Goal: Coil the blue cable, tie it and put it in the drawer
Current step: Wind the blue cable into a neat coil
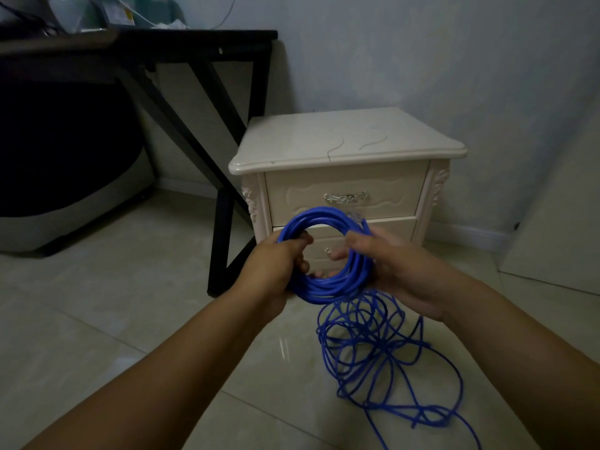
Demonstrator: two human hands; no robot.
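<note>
Forearms (168,368) reach toward nightstand (347,141); left hand (276,264) clenches blue cable (321,289) coil, right hand (399,271) grasps opposite side, just before shut drawer (347,196); loose tangle (373,352) (large) on floor (130,287) before nightstand: risk of knots snagging, coil springing apart if grip eases.

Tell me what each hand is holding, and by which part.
Both hold the blue cable by its coiled part: the left hand grips the coil's left side, the right hand its right side.
</note>
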